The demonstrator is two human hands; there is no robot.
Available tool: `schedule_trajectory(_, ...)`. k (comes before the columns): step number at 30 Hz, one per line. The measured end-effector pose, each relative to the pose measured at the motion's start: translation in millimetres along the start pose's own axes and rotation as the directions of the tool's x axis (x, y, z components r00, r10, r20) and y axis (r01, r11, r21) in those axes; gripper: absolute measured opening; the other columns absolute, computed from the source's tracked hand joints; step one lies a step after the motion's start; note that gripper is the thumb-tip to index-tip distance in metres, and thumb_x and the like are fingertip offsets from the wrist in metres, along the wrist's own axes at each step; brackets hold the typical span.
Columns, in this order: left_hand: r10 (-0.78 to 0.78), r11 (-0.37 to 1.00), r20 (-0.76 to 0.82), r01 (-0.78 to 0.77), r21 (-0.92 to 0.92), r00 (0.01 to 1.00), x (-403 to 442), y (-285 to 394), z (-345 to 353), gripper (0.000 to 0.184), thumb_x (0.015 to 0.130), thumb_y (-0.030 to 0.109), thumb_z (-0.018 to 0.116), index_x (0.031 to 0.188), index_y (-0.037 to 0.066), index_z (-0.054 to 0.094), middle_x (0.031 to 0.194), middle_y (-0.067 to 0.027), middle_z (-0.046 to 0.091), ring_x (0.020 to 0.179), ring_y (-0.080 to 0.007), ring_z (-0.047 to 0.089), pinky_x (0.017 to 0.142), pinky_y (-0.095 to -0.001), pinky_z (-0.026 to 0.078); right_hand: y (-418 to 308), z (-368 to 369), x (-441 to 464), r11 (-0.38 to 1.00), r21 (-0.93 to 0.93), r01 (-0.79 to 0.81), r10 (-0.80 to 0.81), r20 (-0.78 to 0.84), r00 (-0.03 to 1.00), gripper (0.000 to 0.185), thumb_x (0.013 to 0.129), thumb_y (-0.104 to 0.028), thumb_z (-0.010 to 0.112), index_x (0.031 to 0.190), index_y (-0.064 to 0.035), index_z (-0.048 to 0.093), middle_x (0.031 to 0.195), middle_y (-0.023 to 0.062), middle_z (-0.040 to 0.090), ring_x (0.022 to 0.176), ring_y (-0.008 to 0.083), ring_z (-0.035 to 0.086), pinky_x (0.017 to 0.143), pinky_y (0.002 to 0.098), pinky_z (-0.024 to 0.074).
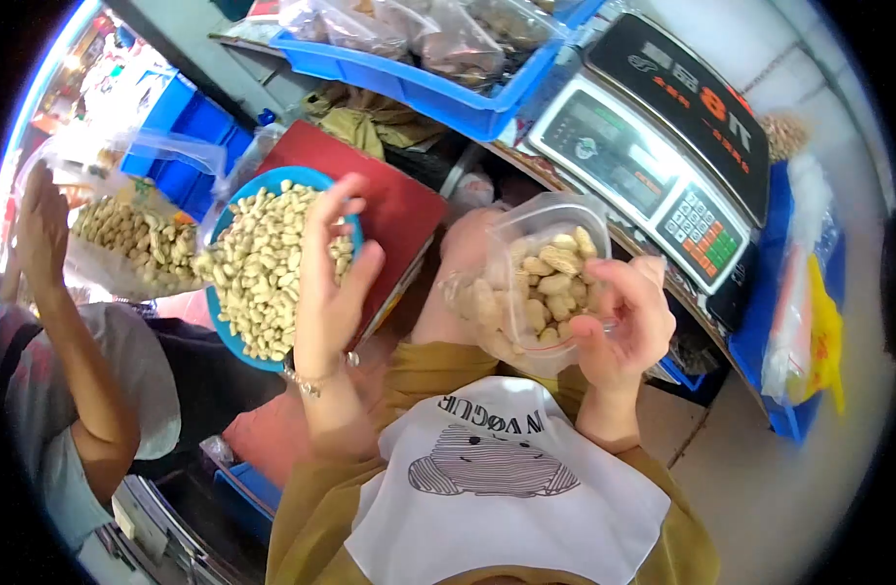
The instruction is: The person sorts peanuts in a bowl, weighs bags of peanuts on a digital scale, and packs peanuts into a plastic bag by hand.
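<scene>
My left hand point(331, 283) is raised over the right side of a blue basin point(224, 327) full of shelled nuts point(263, 263). Its fingers are apart and nothing is in them. On the right, my right hand point(623, 317) grips the edge of a clear plastic bag point(545, 210) between thumb and fingers. Unshelled peanuts point(555, 278) lie inside this bag, above my lap. Under the basin is a red box point(394, 195).
Another person's hand point(43, 229) is at the left, beside a clear bag of peanuts point(141, 239). A scale point(643, 166) stands on the counter at the upper right. Blue trays point(399, 88) hold bagged goods. Yellow and clear bags point(823, 331) hang at the far right.
</scene>
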State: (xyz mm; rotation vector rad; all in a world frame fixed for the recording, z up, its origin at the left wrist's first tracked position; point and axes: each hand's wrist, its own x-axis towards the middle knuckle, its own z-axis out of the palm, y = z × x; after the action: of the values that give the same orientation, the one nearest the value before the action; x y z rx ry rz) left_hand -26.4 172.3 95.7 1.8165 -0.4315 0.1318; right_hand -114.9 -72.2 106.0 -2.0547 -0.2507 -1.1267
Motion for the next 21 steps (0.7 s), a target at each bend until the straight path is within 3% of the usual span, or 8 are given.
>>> schedule_trajectory(3, 0.279, 0.952, 0.363, -0.307, 0.019, 0.889, 10, 42, 21, 0.054, 0.075, -0.001, 0.059, 0.129, 0.008, 0.053, 0.139, -0.0158, 0.045, 0.122, -0.0301, 0.043, 0.103, -0.0417, 0.032, 8, -13, 1, 0.995, 0.016, 0.097, -0.098, 0.065, 0.993, 0.053, 0.086, -0.054, 0.058, 0.083, -0.0013, 0.064, 0.057, 0.0003, 0.035, 0.053, 0.0163, 0.032, 0.059, 0.0328, 0.0259)
schedule_trajectory(4, 0.313, 0.914, 0.469, -0.396, 0.087, 0.826, 18, 51, 26, 0.053, 0.075, -0.001, 0.058, 0.127, 0.007, 0.054, 0.139, -0.0159, 0.045, 0.123, -0.0305, 0.043, 0.104, -0.0424, 0.031, 6, -26, 3, 0.995, 0.032, 0.096, -0.1, 0.183, 0.978, 0.048, 0.072, -0.047, 0.074, 0.084, -0.0017, 0.064, 0.067, 0.0065, 0.049, 0.059, 0.0243, 0.043, 0.063, 0.0358, 0.033)
schedule_trajectory(8, 0.302, 0.829, 0.639, -0.526, 0.19, 0.707, 50, 57, 29, 0.035, 0.074, 0.005, 0.064, 0.109, 0.008, 0.062, 0.135, -0.015, 0.048, 0.12, -0.034, 0.044, 0.103, -0.0436, 0.032, 10, -46, 1, 0.994, 0.011, 0.106, -0.105, 0.297, 0.949, 0.038, 0.066, -0.034, 0.079, 0.08, -0.0027, 0.063, 0.075, 0.0086, 0.052, 0.065, 0.0263, 0.047, 0.063, 0.036, 0.0357)
schedule_trajectory(9, 0.383, 0.824, 0.575, -0.549, 0.141, 0.723, 54, 54, 34, 0.022, 0.075, 0.003, 0.066, 0.097, 0.006, 0.063, 0.123, -0.0121, 0.058, 0.107, -0.033, 0.053, 0.096, -0.041, 0.04, 10, -50, 1, 0.995, -0.001, 0.104, -0.098, 0.31, 0.946, 0.035, 0.065, -0.029, 0.08, 0.08, -0.0029, 0.063, 0.076, 0.0086, 0.053, 0.066, 0.0266, 0.048, 0.063, 0.036, 0.0367)
schedule_trajectory(12, 0.212, 0.914, 0.65, -0.383, 0.131, 0.73, 68, 51, 38, 0.015, 0.075, -0.001, 0.066, 0.088, 0.005, 0.063, 0.105, -0.0092, 0.066, 0.091, -0.0321, 0.06, 0.083, -0.037, 0.048, 10, -62, 5, 1.0, 0.024, -0.01, 0.001, 0.371, 0.929, 0.024, 0.065, -0.015, 0.079, 0.078, -0.0031, 0.062, 0.077, 0.0085, 0.055, 0.067, 0.0265, 0.05, 0.063, 0.0356, 0.0403)
schedule_trajectory(13, 0.429, 0.818, 0.57, -0.569, 0.085, 0.701, 69, 59, 38, 0.012, 0.074, -0.005, 0.065, 0.082, 0.003, 0.063, 0.09, -0.0082, 0.067, 0.08, -0.0304, 0.062, 0.072, -0.0333, 0.05, 4, -71, 14, 1.0, 0.011, 0.014, -0.017, 0.379, 0.925, 0.017, 0.067, -0.007, 0.077, 0.076, -0.0034, 0.063, 0.077, 0.0081, 0.055, 0.069, 0.0262, 0.052, 0.064, 0.0356, 0.0425)
schedule_trajectory(17, 0.697, 0.598, 0.413, -0.793, 0.116, 0.586, 66, 101, 30, 0.014, 0.071, -0.007, 0.066, 0.082, 0.0, 0.061, 0.083, -0.0101, 0.063, 0.082, -0.0283, 0.062, 0.073, -0.0337, 0.049, -7, -94, 37, 0.954, -0.105, 0.282, -0.259, 0.194, 0.946, 0.018, 0.067, -0.013, 0.078, 0.078, -0.0046, 0.067, 0.074, 0.0066, 0.058, 0.067, 0.0239, 0.054, 0.062, 0.0371, 0.0436)
schedule_trajectory(21, 0.642, 0.622, 0.466, -0.769, 0.149, 0.609, 92, 76, 48, 0.019, 0.07, -0.011, 0.063, 0.085, 0.0, 0.059, 0.085, -0.0109, 0.064, 0.082, -0.028, 0.061, 0.075, -0.0334, 0.049, 27, -87, 50, 0.939, -0.245, 0.241, -0.176, 0.259, 0.95, 0.017, 0.068, -0.008, 0.078, 0.076, -0.0027, 0.064, 0.07, 0.0075, 0.056, 0.065, 0.0233, 0.054, 0.06, 0.0321, 0.0424)
